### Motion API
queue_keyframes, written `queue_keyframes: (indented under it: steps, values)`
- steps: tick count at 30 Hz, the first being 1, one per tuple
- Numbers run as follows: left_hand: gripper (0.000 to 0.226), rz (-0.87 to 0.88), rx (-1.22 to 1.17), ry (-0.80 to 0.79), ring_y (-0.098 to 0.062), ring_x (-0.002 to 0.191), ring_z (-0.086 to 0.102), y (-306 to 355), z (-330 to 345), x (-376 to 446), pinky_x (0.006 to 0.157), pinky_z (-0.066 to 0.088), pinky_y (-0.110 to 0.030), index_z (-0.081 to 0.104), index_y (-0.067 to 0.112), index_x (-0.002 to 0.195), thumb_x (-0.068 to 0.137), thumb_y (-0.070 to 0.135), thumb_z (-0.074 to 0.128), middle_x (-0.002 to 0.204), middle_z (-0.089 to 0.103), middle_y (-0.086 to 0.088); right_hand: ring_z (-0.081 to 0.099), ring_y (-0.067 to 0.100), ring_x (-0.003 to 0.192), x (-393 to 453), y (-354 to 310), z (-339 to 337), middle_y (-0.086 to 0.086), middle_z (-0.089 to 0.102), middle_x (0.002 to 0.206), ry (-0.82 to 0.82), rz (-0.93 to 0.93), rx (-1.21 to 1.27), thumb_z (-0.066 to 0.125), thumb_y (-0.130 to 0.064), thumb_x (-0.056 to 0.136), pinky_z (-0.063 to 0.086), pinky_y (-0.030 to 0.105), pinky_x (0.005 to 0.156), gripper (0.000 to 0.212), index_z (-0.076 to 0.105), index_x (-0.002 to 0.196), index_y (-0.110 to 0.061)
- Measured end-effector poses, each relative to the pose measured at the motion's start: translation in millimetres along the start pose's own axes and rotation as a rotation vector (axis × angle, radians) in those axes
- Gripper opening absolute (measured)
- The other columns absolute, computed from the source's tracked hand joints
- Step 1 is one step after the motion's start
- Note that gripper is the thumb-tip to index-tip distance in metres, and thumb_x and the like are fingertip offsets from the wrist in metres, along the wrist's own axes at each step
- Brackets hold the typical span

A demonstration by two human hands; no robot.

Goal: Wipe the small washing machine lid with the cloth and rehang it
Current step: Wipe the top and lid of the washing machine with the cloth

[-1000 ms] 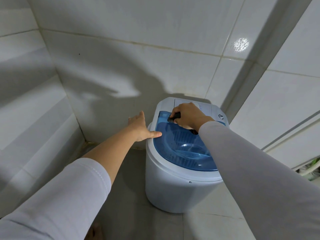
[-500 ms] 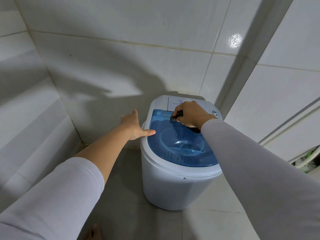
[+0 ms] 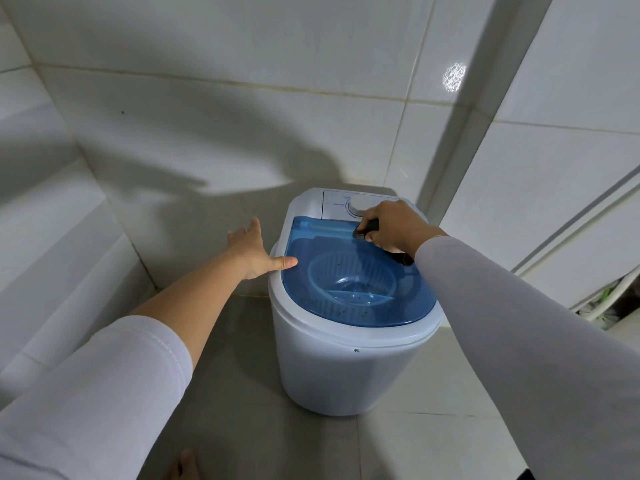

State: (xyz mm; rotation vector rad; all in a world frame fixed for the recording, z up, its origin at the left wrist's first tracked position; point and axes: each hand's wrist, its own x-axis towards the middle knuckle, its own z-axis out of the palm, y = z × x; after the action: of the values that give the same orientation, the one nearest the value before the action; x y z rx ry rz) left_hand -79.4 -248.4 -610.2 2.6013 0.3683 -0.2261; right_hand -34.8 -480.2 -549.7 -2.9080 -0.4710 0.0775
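Standing on the tiled floor, small washing machine: white tub, translucent blue lid closed, flat, long axis running away from the viewer, dark specks on its surface. Left hand: fingers straight and loosely spread, thumb resting on the lid's left edge. Right hand, at the far right corner: fingers curled round a dark cloth, apparently bunched, pressed onto the lid's hinge strip; unwiped surface lies nearward and leftward. Control dial behind.
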Motion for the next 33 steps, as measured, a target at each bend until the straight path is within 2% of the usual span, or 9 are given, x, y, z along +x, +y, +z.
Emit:
queue_keyframes:
  steps: [3,8,14,18,22,24,26,28,33]
  values:
    - [0.120,-0.002,-0.002,0.008,-0.032,0.148,0.009,0,1,1,0.119,0.020,-0.048,-0.002,0.012,0.153,0.070,0.060,0.070,0.161,0.013,-0.010,0.055,0.022,0.110,-4,12,-1,0.004,0.063,0.121,0.009,0.025,-0.013,0.058,-0.015,0.088,0.042,0.025,0.088,0.024,0.069,0.109,-0.022]
    - [0.121,-0.007,0.018,0.018,-0.033,0.148,0.011,0,0,1,0.119,0.020,-0.046,-0.003,0.011,0.153,0.070,0.061,0.070,0.160,0.013,-0.012,0.057,0.026,0.107,-14,32,-5,0.008,0.063,0.119,0.001,0.084,0.039,0.058,-0.014,0.089,0.039,0.023,0.081,0.023,0.069,0.109,-0.016]
    - [0.120,-0.008,0.015,0.028,-0.033,0.148,0.013,-1,2,2,0.118,0.022,-0.048,-0.001,0.011,0.153,0.070,0.060,0.071,0.161,0.013,-0.011,0.056,0.025,0.109,-25,52,-6,0.008,0.064,0.118,0.027,0.139,0.064,0.057,-0.009,0.087,0.040,0.023,0.083,0.026,0.070,0.107,-0.018]
    - [0.120,-0.009,0.021,0.032,-0.033,0.148,0.013,0,2,1,0.118,0.023,-0.048,-0.002,0.012,0.153,0.070,0.061,0.070,0.161,0.012,-0.011,0.052,0.027,0.117,-34,61,-7,0.007,0.062,0.125,0.052,0.175,0.067,0.058,-0.013,0.087,0.040,0.027,0.093,0.026,0.071,0.107,-0.020]
    - [0.120,-0.008,0.012,0.028,-0.033,0.148,0.013,-1,3,2,0.118,0.023,-0.049,-0.001,0.012,0.153,0.070,0.060,0.070,0.161,0.013,-0.011,0.054,0.027,0.111,-39,63,-12,0.009,0.063,0.120,0.030,0.219,0.081,0.060,-0.015,0.087,0.041,0.025,0.086,0.021,0.072,0.104,-0.019]
    - [0.120,-0.003,0.006,0.034,-0.033,0.148,0.012,0,4,1,0.118,0.024,-0.050,-0.001,0.013,0.153,0.070,0.060,0.070,0.161,0.014,-0.011,0.054,0.028,0.112,-39,61,-17,0.011,0.062,0.122,0.014,0.226,0.042,0.060,-0.017,0.087,0.044,0.030,0.089,0.021,0.071,0.105,-0.017]
    - [0.120,0.003,0.005,0.035,-0.034,0.148,0.011,1,5,1,0.117,0.024,-0.052,-0.002,0.013,0.153,0.070,0.061,0.070,0.161,0.014,-0.011,0.054,0.028,0.114,-36,53,-24,0.009,0.061,0.124,0.026,0.197,-0.002,0.058,-0.015,0.088,0.044,0.031,0.092,0.023,0.070,0.108,-0.015]
    - [0.122,0.002,0.006,0.033,-0.034,0.148,0.009,-1,5,2,0.116,0.024,-0.055,-0.003,0.014,0.153,0.069,0.063,0.069,0.161,0.013,-0.011,0.055,0.027,0.112,-29,38,-31,0.009,0.063,0.121,0.044,0.134,-0.004,0.057,-0.013,0.088,0.042,0.027,0.087,0.023,0.069,0.108,-0.015]
    - [0.125,-0.007,-0.028,0.015,-0.034,0.148,0.006,-5,5,4,0.114,0.023,-0.058,-0.005,0.014,0.153,0.066,0.066,0.070,0.161,0.012,-0.010,0.057,0.026,0.110,-5,-21,-36,0.006,0.065,0.118,0.009,-0.070,-0.021,0.060,-0.016,0.086,0.043,0.028,0.089,0.024,0.069,0.108,-0.023]
